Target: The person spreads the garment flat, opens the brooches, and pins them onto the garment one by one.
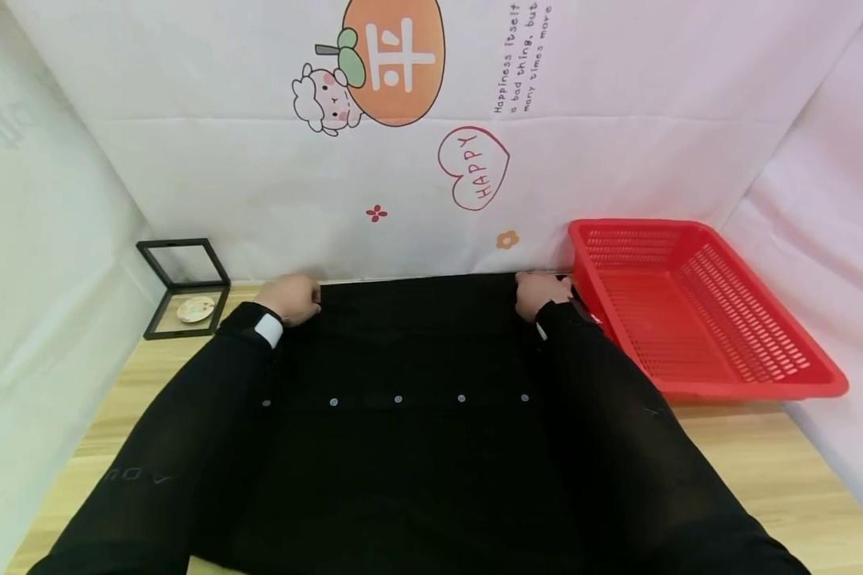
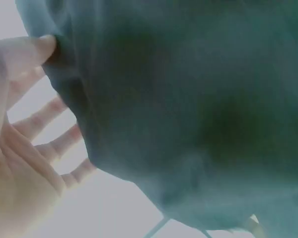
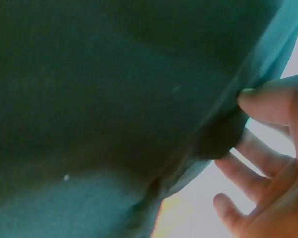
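Note:
A black buttoned shirt [image 1: 403, 471] is spread between my two arms, its row of small buttons running crosswise. At its far left corner my left hand [image 1: 292, 299] pinches the cloth. The left wrist view shows the left thumb [image 2: 45, 48] on top of the dark fabric [image 2: 154, 99] and the other fingers spread behind its edge. My right hand [image 1: 538, 294] grips the far right corner, close to the red basket. In the right wrist view, the right thumb [image 3: 263, 101] presses the fabric edge, with fingers partly hidden behind it.
The red plastic basket [image 1: 755, 390] stands at the right, against the white printed backdrop [image 1: 259, 184]. At the far left lies an opened black frame [image 1: 180, 334] with a round pale piece [image 1: 196, 309] inside. Wooden tabletop [image 1: 108, 423] shows on both sides.

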